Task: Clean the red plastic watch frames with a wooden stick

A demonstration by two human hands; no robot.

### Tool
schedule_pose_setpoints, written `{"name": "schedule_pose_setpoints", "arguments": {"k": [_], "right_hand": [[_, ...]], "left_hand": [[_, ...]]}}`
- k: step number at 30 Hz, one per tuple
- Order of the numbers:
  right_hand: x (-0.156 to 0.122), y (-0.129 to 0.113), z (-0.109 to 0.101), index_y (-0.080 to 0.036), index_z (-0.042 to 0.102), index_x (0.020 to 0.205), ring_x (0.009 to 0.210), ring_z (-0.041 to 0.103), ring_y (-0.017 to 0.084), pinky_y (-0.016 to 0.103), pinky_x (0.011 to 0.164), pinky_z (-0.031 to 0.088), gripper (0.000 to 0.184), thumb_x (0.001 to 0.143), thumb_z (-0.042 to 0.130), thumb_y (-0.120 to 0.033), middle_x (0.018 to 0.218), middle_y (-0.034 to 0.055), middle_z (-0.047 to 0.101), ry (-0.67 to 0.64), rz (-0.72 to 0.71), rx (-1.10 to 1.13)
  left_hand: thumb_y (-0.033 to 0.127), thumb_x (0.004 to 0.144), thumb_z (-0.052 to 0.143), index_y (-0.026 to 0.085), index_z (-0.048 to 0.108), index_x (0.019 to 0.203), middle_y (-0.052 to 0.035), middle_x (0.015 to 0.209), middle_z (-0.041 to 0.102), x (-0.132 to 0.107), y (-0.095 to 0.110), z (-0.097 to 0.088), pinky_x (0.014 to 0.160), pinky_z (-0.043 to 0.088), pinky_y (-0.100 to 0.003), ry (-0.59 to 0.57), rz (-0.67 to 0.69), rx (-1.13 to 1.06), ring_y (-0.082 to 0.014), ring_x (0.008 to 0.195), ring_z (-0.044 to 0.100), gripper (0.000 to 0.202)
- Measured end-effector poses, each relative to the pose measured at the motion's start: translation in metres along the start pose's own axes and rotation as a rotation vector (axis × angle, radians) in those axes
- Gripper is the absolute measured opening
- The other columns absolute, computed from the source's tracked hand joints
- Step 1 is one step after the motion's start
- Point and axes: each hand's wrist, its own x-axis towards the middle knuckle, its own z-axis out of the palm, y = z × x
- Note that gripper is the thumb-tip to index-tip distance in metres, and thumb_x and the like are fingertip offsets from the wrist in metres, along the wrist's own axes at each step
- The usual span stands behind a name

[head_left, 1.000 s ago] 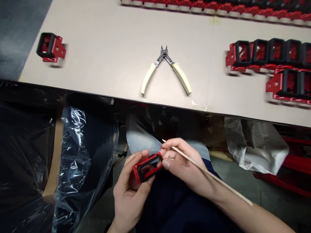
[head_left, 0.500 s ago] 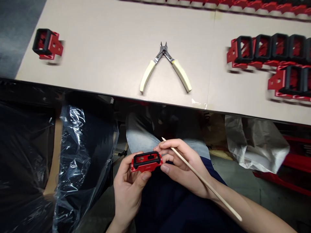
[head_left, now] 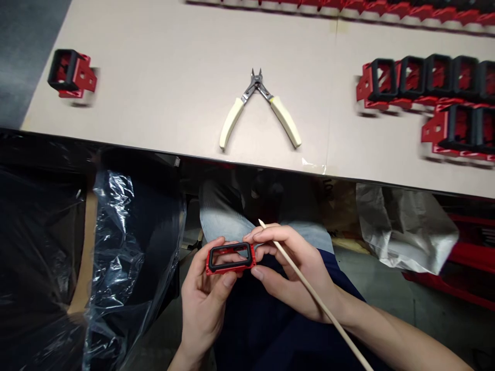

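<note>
My left hand is closed around a red plastic bracket topped by a black rectangular rim. The bracket is above my lap, its opening facing up toward me. My right hand is closed on a thin pointed wooden stick, which slants from its tip near my fingers down to the lower right. Fingertips of that hand touch or nearly touch the right end of the bracket; the exact contact is hard to see.
On the table lie nippers with spread cream handles. A single red-and-black bracket stands at left; several similar brackets are lined up at right, more along the far side. Clear plastic sheeting hangs at left, a silvery bag at right.
The bracket has tilted in my left hand, so I look more directly through its opening. The stick has swung slightly, its lower end dropping out of the frame.
</note>
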Motion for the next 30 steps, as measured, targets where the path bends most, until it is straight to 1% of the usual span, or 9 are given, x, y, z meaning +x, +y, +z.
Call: {"name": "schedule_pose_setpoints", "arguments": {"k": [5,8,11,14,17,21,24,26,30], "right_hand": [[0.007,-0.005,0.001,-0.026,0.064,0.129,0.111,0.076,0.02,0.032,0.088,0.068,0.044,0.092,0.074,-0.004,0.123,0.0088,0.077,-0.034,-0.221,-0.173],[0.009,-0.005,0.001,-0.025,0.063,0.132,0.117,0.075,0.022,0.036,0.096,0.067,0.047,0.092,0.07,-0.001,0.124,0.0096,0.077,-0.048,-0.313,-0.226],[0.008,-0.003,0.0,-0.024,0.063,0.133,0.113,0.075,0.022,0.035,0.092,0.066,0.048,0.09,0.069,-0.001,0.121,0.0103,0.076,-0.049,-0.353,-0.281],[0.005,-0.001,-0.002,-0.025,0.063,0.132,0.086,0.07,0.014,0.027,0.074,0.063,0.046,0.091,0.072,-0.006,0.121,0.0089,0.071,-0.023,-0.206,-0.24],[0.005,0.0,-0.005,-0.024,0.069,0.125,0.072,0.061,0.009,0.024,0.066,0.058,0.031,0.096,0.071,-0.013,0.119,0.0067,0.069,-0.047,-0.044,-0.143],[0.012,-0.006,-0.005,-0.021,0.076,0.106,0.076,0.065,0.012,0.025,0.065,0.054,0.011,0.096,0.073,-0.024,0.1,0.0036,0.072,-0.079,0.214,0.071],[0.014,-0.01,-0.001,-0.02,0.073,0.101,0.063,0.063,0.011,0.024,0.059,0.048,0.017,0.094,0.078,-0.034,0.079,-0.0004,0.072,-0.038,0.451,0.258],[0.015,-0.009,0.003,-0.02,0.07,0.099,0.06,0.065,0.013,0.024,0.057,0.046,0.025,0.091,0.083,-0.04,0.072,-0.0003,0.074,-0.027,0.514,0.385],[0.013,-0.004,0.007,-0.02,0.069,0.096,0.057,0.066,0.013,0.022,0.053,0.043,0.032,0.087,0.086,-0.046,0.068,0.0,0.075,0.005,0.568,0.501]], "left_hand": [[0.029,0.09,0.088,0.03,0.079,0.13,-0.0102,0.119,0.084,0.003,-0.003,0.002,0.084,0.068,-0.03,-0.006,0.029,-0.05,-0.0219,0.092,0.084,0.041],[0.027,0.096,0.082,0.042,0.075,0.137,-0.007,0.127,0.083,0.004,-0.003,0.004,0.084,0.067,-0.029,-0.068,0.045,-0.073,-0.0201,0.097,0.083,0.044],[0.021,0.099,0.077,0.05,0.073,0.137,-0.0031,0.138,0.079,0.005,-0.004,0.002,0.092,0.066,-0.031,-0.079,0.201,0.053,-0.0195,0.11,0.081,0.048],[0.015,0.097,0.077,0.041,0.082,0.124,-0.004,0.139,0.078,0.009,-0.006,-0.002,0.1,0.062,-0.031,-0.081,0.415,0.289,-0.0208,0.118,0.077,0.038],[0.026,0.094,0.084,0.036,0.086,0.117,-0.0045,0.117,0.082,0.012,-0.008,-0.008,0.09,0.063,-0.026,-0.105,0.444,0.348,-0.0195,0.106,0.078,0.025],[0.046,0.096,0.081,0.028,0.088,0.112,-0.0072,0.1,0.081,0.011,-0.01,-0.01,0.076,0.064,-0.025,-0.069,0.326,0.271,-0.0205,0.088,0.078,0.025],[0.049,0.103,0.07,0.027,0.087,0.115,-0.009,0.101,0.081,0.006,-0.007,-0.007,0.067,0.065,-0.028,-0.057,0.144,0.109,-0.0196,0.074,0.078,0.03],[0.049,0.103,0.069,0.028,0.087,0.118,-0.0089,0.098,0.082,0.003,-0.003,-0.005,0.063,0.065,-0.029,-0.081,0.023,-0.008,-0.0171,0.064,0.074,0.032],[0.05,0.104,0.067,0.025,0.086,0.121,-0.0107,0.089,0.082,0.0,0.003,-0.004,0.067,0.067,-0.035,-0.122,-0.087,-0.114,-0.018,0.061,0.072,0.036]]}}
